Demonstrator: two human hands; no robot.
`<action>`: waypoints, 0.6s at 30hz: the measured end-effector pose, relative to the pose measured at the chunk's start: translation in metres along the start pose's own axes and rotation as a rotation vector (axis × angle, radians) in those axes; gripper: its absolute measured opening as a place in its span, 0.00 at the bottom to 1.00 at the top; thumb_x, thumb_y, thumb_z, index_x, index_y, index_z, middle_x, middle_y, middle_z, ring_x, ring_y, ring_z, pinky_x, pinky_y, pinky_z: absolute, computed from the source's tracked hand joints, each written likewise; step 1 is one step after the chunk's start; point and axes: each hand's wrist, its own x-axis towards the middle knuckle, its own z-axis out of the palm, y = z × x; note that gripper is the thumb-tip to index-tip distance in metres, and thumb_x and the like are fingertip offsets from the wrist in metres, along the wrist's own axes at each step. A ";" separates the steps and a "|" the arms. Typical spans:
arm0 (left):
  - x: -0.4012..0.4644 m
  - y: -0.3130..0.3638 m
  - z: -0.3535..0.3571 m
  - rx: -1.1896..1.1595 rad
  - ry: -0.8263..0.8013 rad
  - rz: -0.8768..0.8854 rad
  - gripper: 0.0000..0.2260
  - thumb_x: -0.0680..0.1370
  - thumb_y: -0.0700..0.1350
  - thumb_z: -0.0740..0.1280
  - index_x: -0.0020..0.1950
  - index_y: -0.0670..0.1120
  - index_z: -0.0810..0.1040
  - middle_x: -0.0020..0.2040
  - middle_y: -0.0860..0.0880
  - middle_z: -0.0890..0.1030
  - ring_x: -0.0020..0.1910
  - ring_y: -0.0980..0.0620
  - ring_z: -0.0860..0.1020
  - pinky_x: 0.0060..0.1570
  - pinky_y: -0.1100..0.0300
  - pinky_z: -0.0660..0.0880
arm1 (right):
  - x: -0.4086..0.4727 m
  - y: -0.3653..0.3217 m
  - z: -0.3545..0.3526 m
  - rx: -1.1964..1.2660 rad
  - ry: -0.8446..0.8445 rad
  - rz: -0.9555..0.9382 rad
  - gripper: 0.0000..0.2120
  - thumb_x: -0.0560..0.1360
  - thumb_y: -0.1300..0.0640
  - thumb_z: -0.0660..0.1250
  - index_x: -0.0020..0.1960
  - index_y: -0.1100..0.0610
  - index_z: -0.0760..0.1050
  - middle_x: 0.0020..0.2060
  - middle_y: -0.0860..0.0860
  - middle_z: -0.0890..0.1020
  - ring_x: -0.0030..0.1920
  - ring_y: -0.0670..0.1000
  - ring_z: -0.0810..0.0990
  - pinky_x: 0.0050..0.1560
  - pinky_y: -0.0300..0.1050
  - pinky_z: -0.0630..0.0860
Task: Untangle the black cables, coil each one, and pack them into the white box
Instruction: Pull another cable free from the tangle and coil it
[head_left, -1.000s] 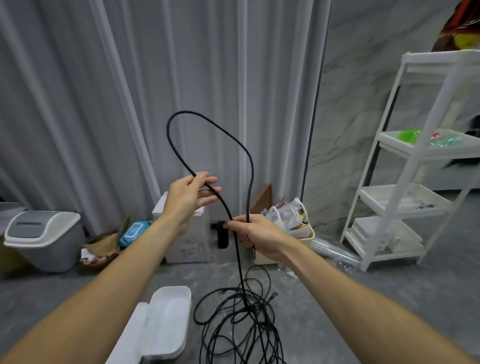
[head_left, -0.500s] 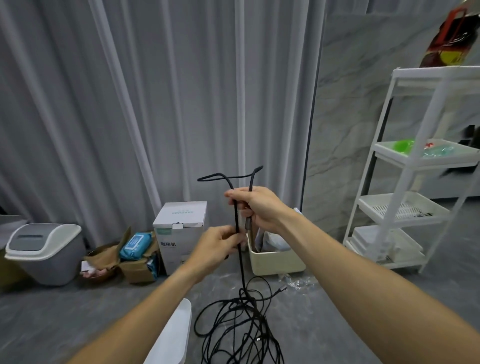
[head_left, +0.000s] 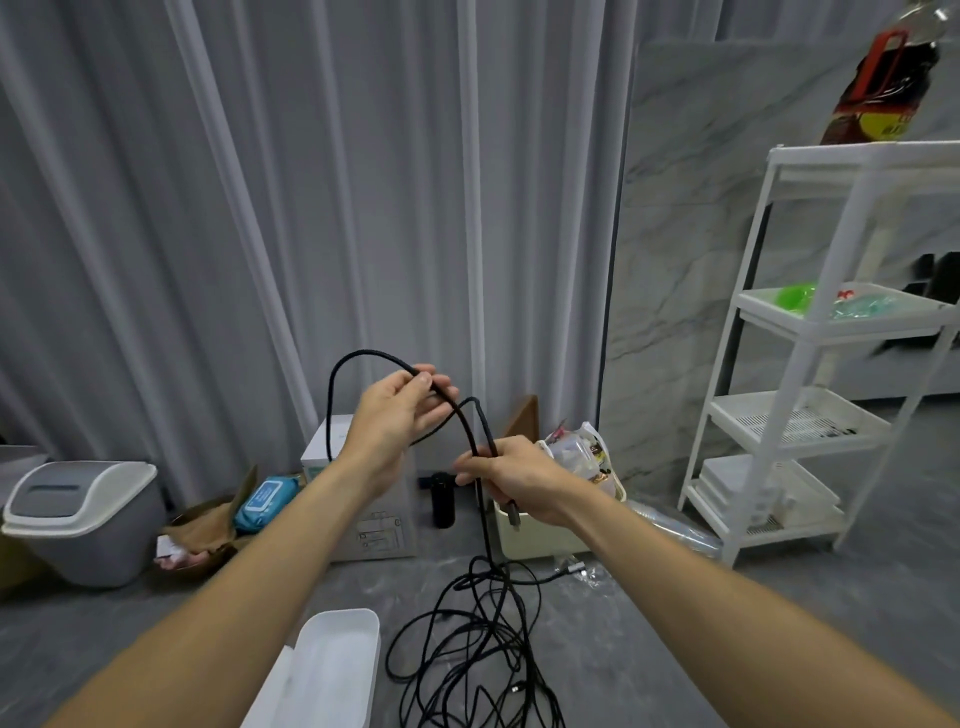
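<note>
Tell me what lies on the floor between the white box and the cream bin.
In the head view, the tangled pile of black cables lies on the grey floor between the white box and the cream bin.

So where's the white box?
The white box lies open on the floor at bottom centre of the head view, just left of the cable pile.

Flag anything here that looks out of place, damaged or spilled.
Nothing looks damaged or spilled. The black cables lie in a tangled heap on the floor beside the open white box, as the task expects. The left hand and right hand hold one cable up in loops.
</note>
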 end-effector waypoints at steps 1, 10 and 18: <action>0.002 0.002 0.000 -0.036 0.014 0.005 0.07 0.84 0.38 0.59 0.53 0.42 0.76 0.47 0.46 0.82 0.46 0.51 0.84 0.46 0.62 0.82 | 0.002 -0.001 0.000 -0.006 0.026 -0.013 0.08 0.80 0.60 0.66 0.52 0.65 0.80 0.32 0.48 0.82 0.20 0.40 0.67 0.23 0.32 0.64; -0.019 -0.040 -0.012 0.122 0.015 -0.072 0.13 0.79 0.30 0.62 0.60 0.41 0.78 0.54 0.44 0.82 0.57 0.47 0.81 0.56 0.55 0.80 | 0.015 -0.013 -0.003 0.000 0.104 -0.151 0.08 0.79 0.59 0.67 0.42 0.57 0.82 0.39 0.51 0.84 0.27 0.37 0.73 0.30 0.31 0.65; -0.032 -0.072 -0.015 0.555 -0.288 -0.153 0.11 0.76 0.43 0.72 0.58 0.51 0.80 0.54 0.55 0.85 0.54 0.57 0.81 0.57 0.59 0.77 | 0.018 -0.019 -0.002 0.159 0.056 -0.108 0.06 0.78 0.61 0.69 0.44 0.59 0.82 0.38 0.52 0.84 0.31 0.44 0.69 0.29 0.33 0.66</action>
